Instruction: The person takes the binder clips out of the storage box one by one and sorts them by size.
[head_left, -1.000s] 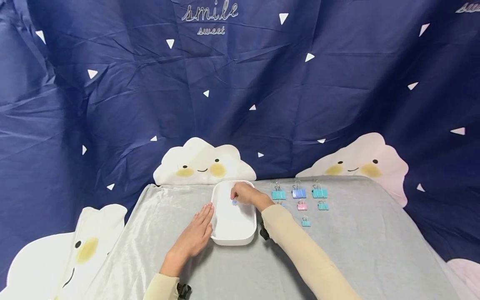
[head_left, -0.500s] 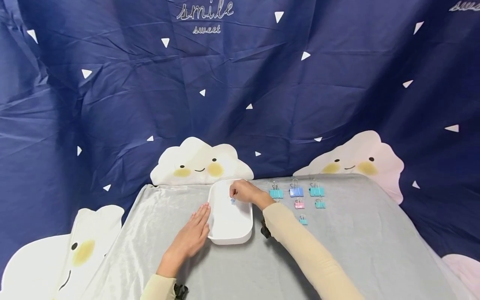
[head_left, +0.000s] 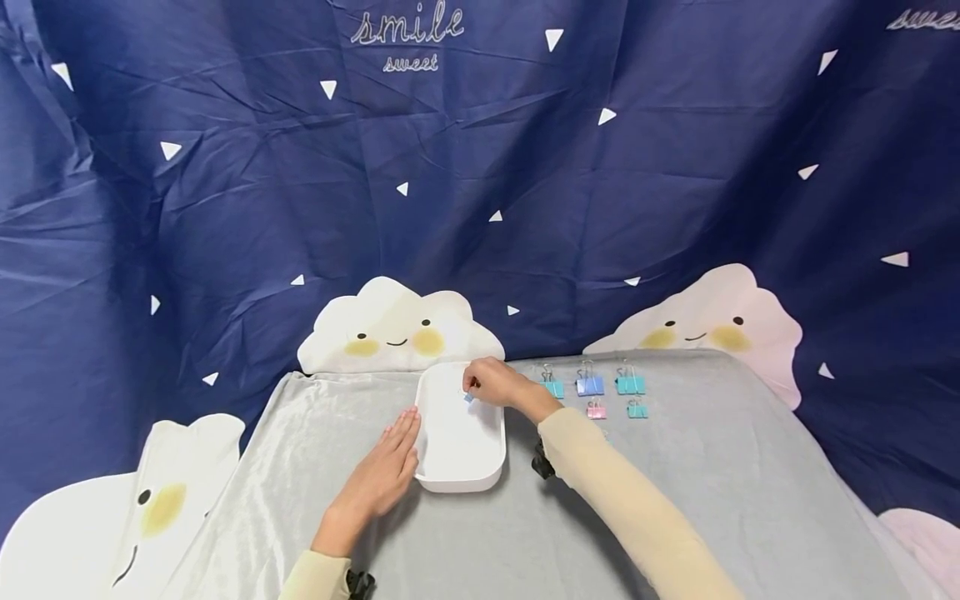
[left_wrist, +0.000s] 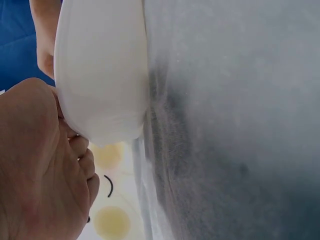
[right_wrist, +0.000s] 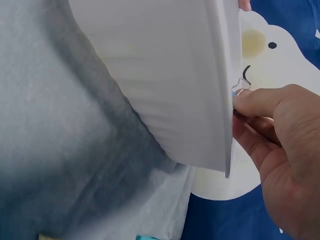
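Observation:
A white rectangular tray with raised walls stands on the grey cloth. Over its far right part, my right hand pinches a small blue binder clip between thumb and fingers. In the right wrist view the wire handles of the blue clip stick out beyond the thumb, and the tray wall hides part of it. My left hand rests along the tray's left rim with its fingers straight. The left wrist view shows its palm beside the tray's outer wall.
Right of the tray lie binder clips: a blue one between two large teal ones, a pink one, and a smaller teal one. My right sleeve covers most of another teal clip. A navy curtain hangs behind the cloth-covered surface.
My right hand has shifted slightly right over the tray, still pinching the blue clip, which now shows more. The right sleeve now covers more of the small teal clip. The left hand stays put.

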